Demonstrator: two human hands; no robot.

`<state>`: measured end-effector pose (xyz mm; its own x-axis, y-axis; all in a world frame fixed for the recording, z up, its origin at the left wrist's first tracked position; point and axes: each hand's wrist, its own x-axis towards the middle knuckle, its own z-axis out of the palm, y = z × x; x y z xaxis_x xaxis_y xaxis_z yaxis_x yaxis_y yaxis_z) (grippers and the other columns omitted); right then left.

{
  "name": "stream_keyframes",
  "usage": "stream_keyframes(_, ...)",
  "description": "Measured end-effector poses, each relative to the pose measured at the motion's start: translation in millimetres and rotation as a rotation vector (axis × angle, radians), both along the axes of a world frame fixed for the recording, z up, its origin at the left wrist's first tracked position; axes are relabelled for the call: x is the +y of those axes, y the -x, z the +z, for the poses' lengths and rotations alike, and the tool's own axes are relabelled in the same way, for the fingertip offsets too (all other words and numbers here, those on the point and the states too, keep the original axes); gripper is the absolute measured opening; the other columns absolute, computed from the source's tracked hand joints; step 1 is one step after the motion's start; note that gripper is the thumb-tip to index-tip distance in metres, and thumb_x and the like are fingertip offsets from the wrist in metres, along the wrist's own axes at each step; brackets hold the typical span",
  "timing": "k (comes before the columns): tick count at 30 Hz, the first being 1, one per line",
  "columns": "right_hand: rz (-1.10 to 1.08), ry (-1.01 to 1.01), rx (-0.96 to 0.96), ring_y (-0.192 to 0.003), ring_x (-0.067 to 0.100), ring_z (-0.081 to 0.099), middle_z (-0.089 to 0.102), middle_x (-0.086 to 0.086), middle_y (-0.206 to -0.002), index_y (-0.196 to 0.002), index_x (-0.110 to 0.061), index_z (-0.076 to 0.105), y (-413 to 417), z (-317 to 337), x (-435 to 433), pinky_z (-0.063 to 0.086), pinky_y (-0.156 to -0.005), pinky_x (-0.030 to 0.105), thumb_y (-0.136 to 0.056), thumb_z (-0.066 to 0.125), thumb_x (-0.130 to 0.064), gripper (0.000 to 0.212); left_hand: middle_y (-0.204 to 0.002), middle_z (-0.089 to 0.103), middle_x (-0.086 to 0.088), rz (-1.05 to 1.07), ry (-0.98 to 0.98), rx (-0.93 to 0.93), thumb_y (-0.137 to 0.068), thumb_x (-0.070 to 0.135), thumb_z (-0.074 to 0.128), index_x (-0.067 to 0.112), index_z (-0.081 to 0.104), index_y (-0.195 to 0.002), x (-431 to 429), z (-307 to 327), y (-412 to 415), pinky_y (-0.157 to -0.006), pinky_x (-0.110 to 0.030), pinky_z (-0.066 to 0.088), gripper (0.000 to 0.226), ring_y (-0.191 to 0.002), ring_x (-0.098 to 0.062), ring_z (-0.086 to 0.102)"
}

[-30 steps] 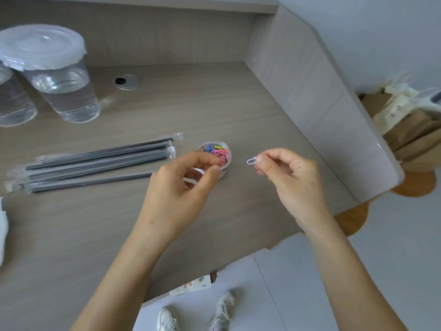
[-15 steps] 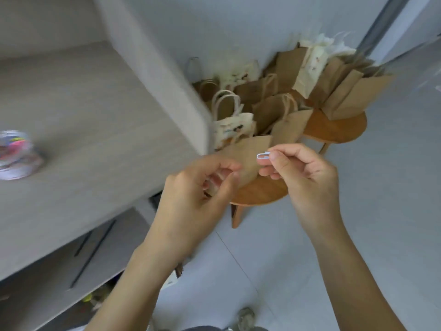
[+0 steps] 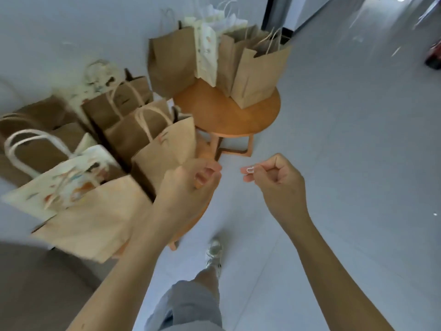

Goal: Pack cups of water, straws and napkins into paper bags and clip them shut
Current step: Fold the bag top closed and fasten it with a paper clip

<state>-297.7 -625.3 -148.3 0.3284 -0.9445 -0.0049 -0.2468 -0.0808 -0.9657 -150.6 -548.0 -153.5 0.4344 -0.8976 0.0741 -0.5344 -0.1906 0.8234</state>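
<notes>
Hands apart at mid-frame: right hand (image 3: 276, 187) pinches a white clip (image 3: 250, 170), left hand (image 3: 188, 187) is curled, whether on anything I cannot tell. Bags (image 3: 164, 149) stand centre-left. Clip looks light, springy, slippery; best pinched by its loop

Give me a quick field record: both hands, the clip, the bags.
right hand: pinches a white paper clip between thumb and forefinger
left hand: fingers curled; cannot tell if it holds anything
near bags: brown and printed paper bags, upright, left of the hands, blurred
far bags: several standing on a round wooden table
clip on a bag: not yet
</notes>
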Motion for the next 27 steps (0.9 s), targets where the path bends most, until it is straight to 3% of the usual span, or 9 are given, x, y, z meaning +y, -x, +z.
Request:
stream_keyframes(2,-0.022,0.018,0.031,-0.077,0.009,0.068,0.072,-0.008,-0.075,-0.069,-0.018,0.052,-2,-5,-54,0.05,-0.067,0.025,-0.08,0.056,-0.019,0.012,-0.072,0.059,0.017,-0.06,-0.018,0.014,-0.088,0.019,0.058,0.025,0.064,-0.086,-57,-4,-2,-0.061,-0.002,0.036,0.008,-0.072,0.009,0.054)
stream_keyframes(5,-0.046,0.055,0.116,-0.074,0.002,0.066,0.071,-0.009,-0.074,-0.07,-0.017,0.052,-2,0,-128,0.044,-0.057,0.012,-0.084,0.057,-0.016,0.015,-0.072,0.06,0.013,-0.138,-0.046,0.026,-0.089,0.019,0.056,0.028,0.06,-0.078,-139,-1,-6,-0.059,-0.006,0.035,0.014,-0.067,0.001,0.056)
stream_keyframes(8,-0.011,0.042,0.164,-0.069,0.003,0.065,0.07,-0.005,-0.072,-0.074,-0.014,0.053,2,4,-194,0.046,-0.059,0.016,-0.085,0.056,-0.015,0.011,-0.07,0.057,0.021,-0.155,-0.064,-0.022,-0.089,0.019,0.056,0.03,0.058,-0.082,-210,7,-5,-0.061,-0.004,0.038,0.013,-0.067,0.004,0.055)
stream_keyframes(11,0.035,0.052,0.179,-0.066,-0.002,0.062,0.068,-0.007,-0.072,-0.078,-0.021,0.054,9,1,-259,0.043,-0.059,0.008,-0.09,0.053,-0.015,0.013,-0.075,0.057,0.018,-0.156,-0.074,-0.073,-0.09,0.018,0.057,0.024,0.065,-0.09,-276,10,-1,-0.063,-0.004,0.041,0.011,-0.072,-0.003,0.058)
stream_keyframes(14,0.104,0.073,0.168,-0.067,-0.001,0.059,0.066,-0.009,-0.072,-0.081,-0.029,0.058,13,-8,-330,0.042,-0.062,0.007,-0.092,0.052,-0.018,0.017,-0.08,0.06,0.01,-0.107,-0.141,-0.122,-0.09,0.019,0.055,0.02,0.068,-0.095,-343,-1,5,-0.072,-0.029,0.052,0.014,-0.078,-0.012,0.06)
stream_keyframes(16,0.18,0.089,0.172,-0.068,-0.002,0.059,0.064,-0.01,-0.073,-0.088,-0.025,0.063,18,-15,-378,0.041,-0.06,0.005,-0.093,0.053,-0.018,0.013,-0.086,0.063,0.005,-0.056,-0.147,-0.183,-0.09,0.02,0.055,0.018,0.068,-0.098,-387,-14,11,-0.074,-0.035,0.053,0.015,-0.081,-0.015,0.06)
stream_keyframes(20,0.292,0.082,0.16,-0.067,-0.004,0.057,0.063,-0.009,-0.078,-0.096,-0.02,0.066,27,-27,-467,0.04,-0.058,0.002,-0.093,0.054,-0.015,0.014,-0.096,0.065,0.005,0.014,-0.188,-0.23,-0.09,0.022,0.056,0.018,0.067,-0.103,-463,-34,23,-0.077,-0.033,0.052,0.017,-0.088,-0.014,0.061)
stream_keyframes(27,0.461,0.063,0.222,-0.08,0.003,0.062,0.064,-0.016,-0.082,-0.107,-0.018,0.066,12,-48,-579,0.046,-0.072,0.008,-0.092,0.055,-0.015,0.019,-0.103,0.065,0.005,0.102,-0.276,-0.267,-0.092,0.025,0.053,0.021,0.065,-0.108,-554,-56,21,-0.082,-0.031,0.048,0.02,-0.099,-0.018,0.055)
